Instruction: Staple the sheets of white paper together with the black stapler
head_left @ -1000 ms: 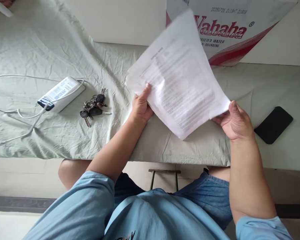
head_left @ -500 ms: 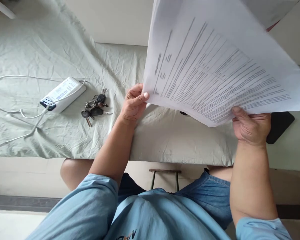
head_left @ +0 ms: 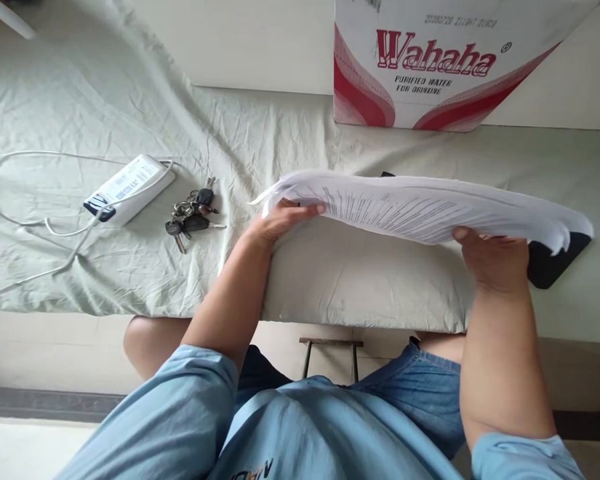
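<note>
A stack of printed papers (head_left: 405,207) is held up over the cloth-covered table, seen nearly edge-on, its near side showing rows of text. My left hand (head_left: 283,219) grips its left end, thumb across the printed face. My right hand (head_left: 495,257) is closed on the lower edge toward the right, thumb in front and the other fingers mostly hidden behind. At the right end the sheets curl and spread apart. Behind that end lies a flat black object (head_left: 555,263), partly covered by the papers and my right hand.
A Wahaha water carton (head_left: 443,100) stands at the back against the wall. On the left of the green cloth (head_left: 240,133) are a bunch of keys (head_left: 193,217) and a white box-like device (head_left: 130,190) with a white cable (head_left: 60,267). A stool (head_left: 330,343) shows below the table.
The papers have tipped from a broad, raised face to nearly edge-on and come lower, uncovering the carton. My left hand has shifted slightly, its thumb now further over the sheets.
</note>
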A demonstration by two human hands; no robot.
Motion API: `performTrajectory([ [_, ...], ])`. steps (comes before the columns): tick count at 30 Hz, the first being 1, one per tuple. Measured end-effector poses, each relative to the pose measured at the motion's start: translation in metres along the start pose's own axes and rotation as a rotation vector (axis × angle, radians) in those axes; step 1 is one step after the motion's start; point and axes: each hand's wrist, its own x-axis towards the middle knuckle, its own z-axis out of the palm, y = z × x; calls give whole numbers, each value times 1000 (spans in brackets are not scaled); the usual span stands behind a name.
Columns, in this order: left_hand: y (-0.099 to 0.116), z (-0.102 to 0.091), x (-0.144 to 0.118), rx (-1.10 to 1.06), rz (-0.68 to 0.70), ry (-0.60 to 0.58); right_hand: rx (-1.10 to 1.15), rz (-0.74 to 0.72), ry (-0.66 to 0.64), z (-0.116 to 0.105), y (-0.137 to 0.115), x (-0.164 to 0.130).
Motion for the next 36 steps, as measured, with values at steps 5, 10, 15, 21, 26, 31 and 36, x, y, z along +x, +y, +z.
performTrajectory([
  [5,4,3,-3,136,5,-26,83,-21,-174,6,-3,-5],
  [10,-4,1,-3,32,2,-16,85,161,-288,0,-2,-2],
  [15,15,-1,-6,88,-154,-167,80,276,-89,-18,-2,8],
  [21,57,11,-13,371,-366,-572,4,341,-378,-22,-18,7],
  [26,64,23,-13,514,-388,-728,5,338,-632,2,-16,-5],
  [31,60,31,-13,505,-387,-803,-20,243,-590,25,-7,-17],
  [36,53,30,-13,409,-330,-720,-187,327,-473,18,0,-12],
])
